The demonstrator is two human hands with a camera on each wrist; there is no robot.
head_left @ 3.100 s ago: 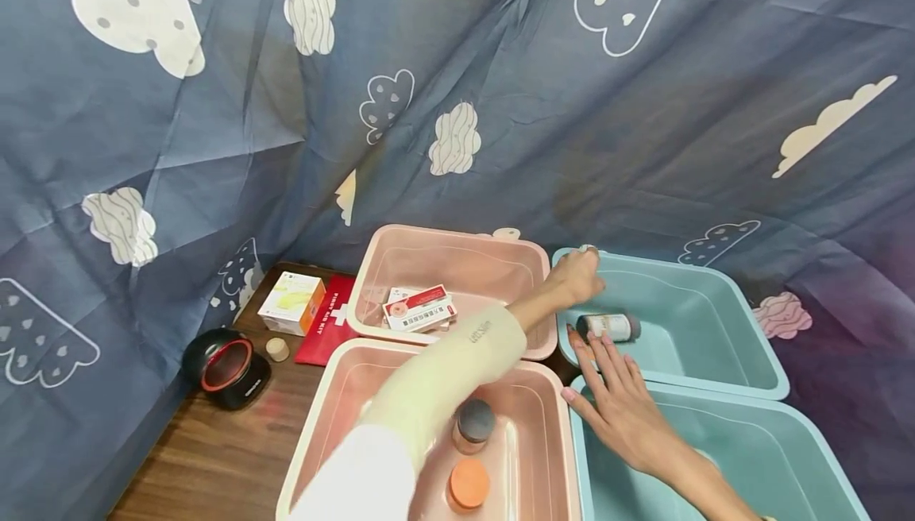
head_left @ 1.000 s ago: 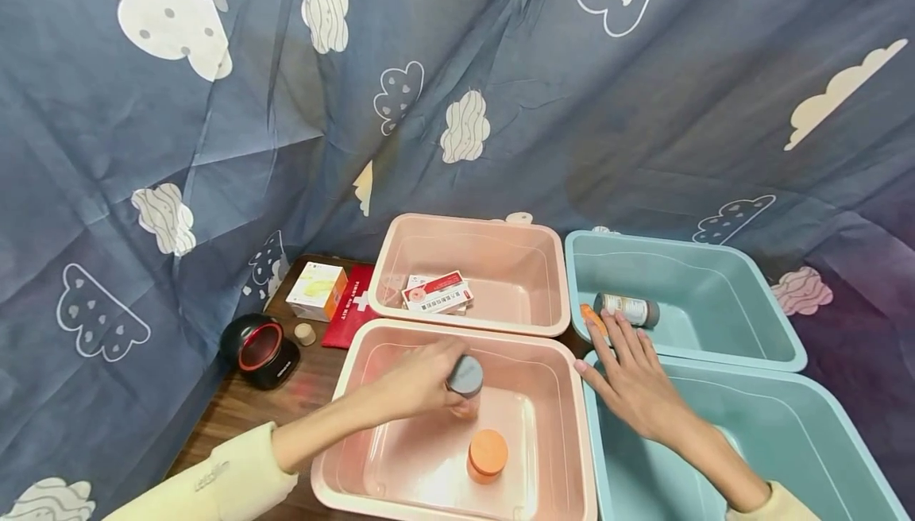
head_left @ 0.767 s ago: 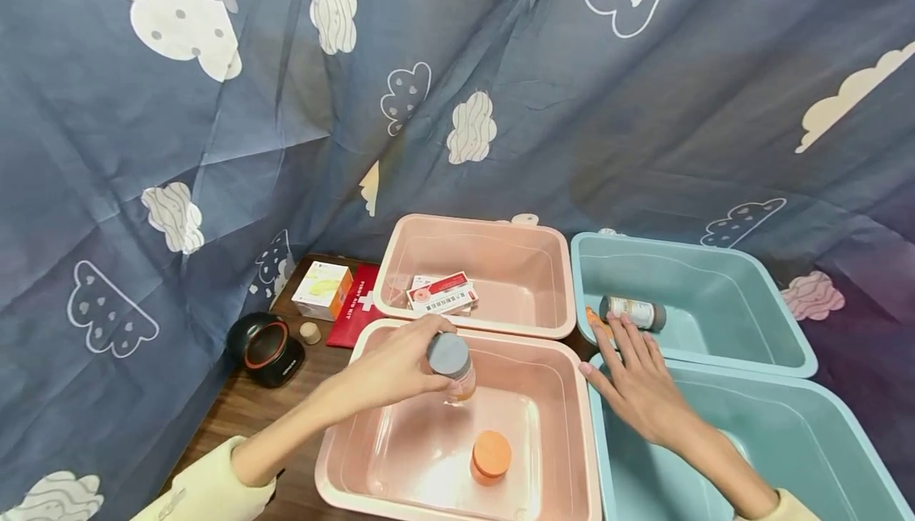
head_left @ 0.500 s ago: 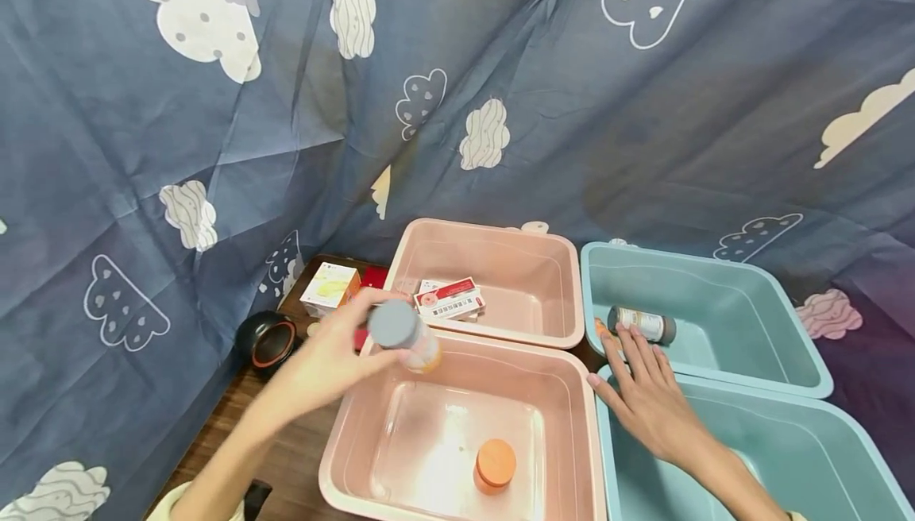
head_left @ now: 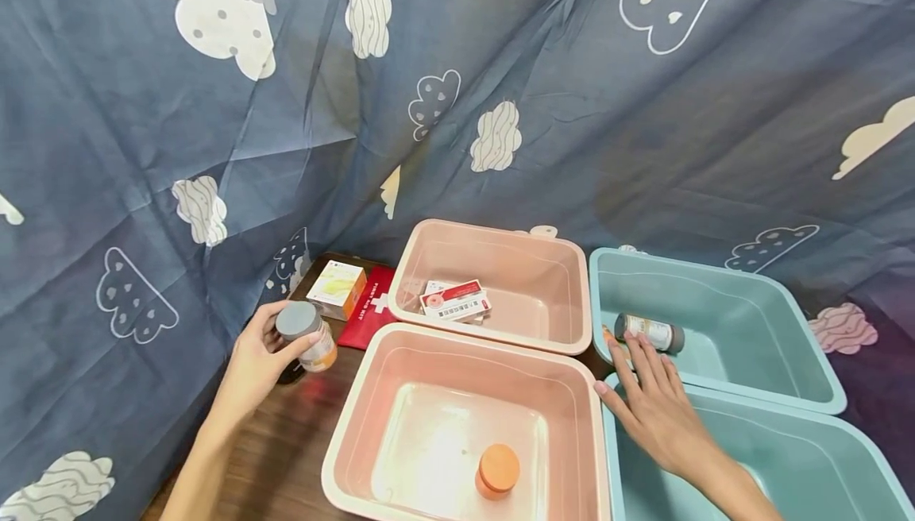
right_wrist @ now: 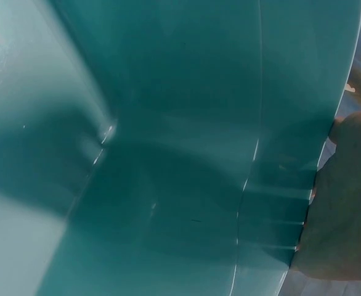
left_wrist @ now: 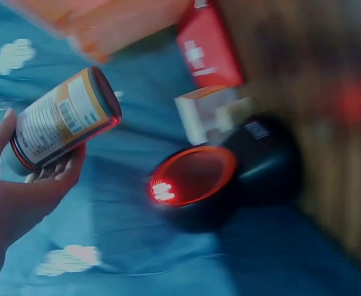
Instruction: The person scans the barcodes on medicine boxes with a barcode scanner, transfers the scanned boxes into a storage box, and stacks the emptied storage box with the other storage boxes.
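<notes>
Grey-capped bottle (head_left: 317, 349): held above the left part of the table (head_left: 300, 457), left of the near pink bin (head_left: 422, 445), tilted with its cap up
Left hand (head_left: 250, 362): thumb and fingers clamped on the bottle towards the cap end; barcode (left_wrist: 69, 117) uncovered
Black device (left_wrist: 270, 169): near the bottle, apart from it; red light from its window (left_wrist: 196, 176) shows on the bottle's base edge
Handling, as judged: retain the cap-end grip, rotate the barcode towards the window, pause steadily, and leave a gap so the base does not knock the device
Near pink bin, contents: one orange-capped bottle (head_left: 498, 469), upright, towards the right
Far pink bin (head_left: 532, 299), contents: red-and-white box (head_left: 455, 299) resting on other packaging, at left
Far blue bin (head_left: 736, 338), contents: dark-capped bottle (head_left: 654, 334) on its side; orange item (head_left: 608, 335) beside it, mostly hidden by fingers
Near blue bin (head_left: 793, 449), contents: cannot tell fully; forearm in the way
Right hand (head_left: 658, 414): fingers extended, slightly apart, across the meeting blue rims; contact with the lying bottle cannot be told
Far left of table: yellow-and-white carton (head_left: 337, 283) beside red first aid pouch (head_left: 368, 321)
</notes>
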